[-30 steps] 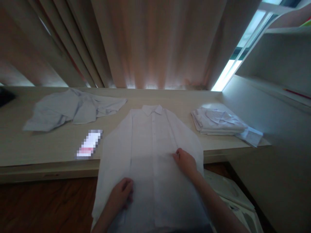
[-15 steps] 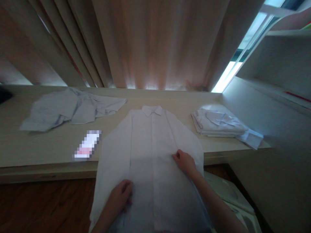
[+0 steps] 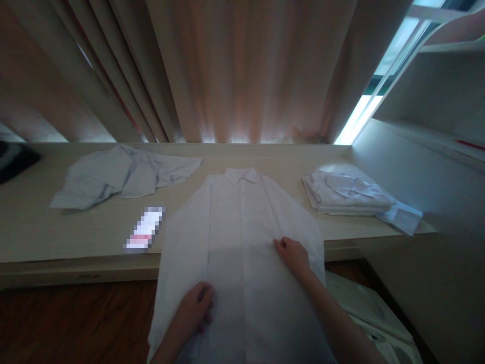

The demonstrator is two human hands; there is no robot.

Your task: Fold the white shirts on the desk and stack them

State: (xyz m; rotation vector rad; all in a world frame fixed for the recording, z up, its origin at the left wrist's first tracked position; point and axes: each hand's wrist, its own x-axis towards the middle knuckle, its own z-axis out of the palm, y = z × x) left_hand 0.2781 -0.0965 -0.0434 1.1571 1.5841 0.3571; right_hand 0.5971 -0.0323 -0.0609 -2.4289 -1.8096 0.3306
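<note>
My left hand (image 3: 192, 309) and right hand (image 3: 293, 257) have their fingers (image 3: 278, 245) curled in at the white shirt (image 3: 227, 227), though I can't tell if they pinch it, and its top lies flat on the table (image 3: 91, 232), near a bright blocky thing (image 3: 146, 228) too blurry to read.

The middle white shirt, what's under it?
The white shirt has the tabletop under its collar end, visible on both sides. Whatever is under its lower part, past the tabletop's edge, is covered.
</note>
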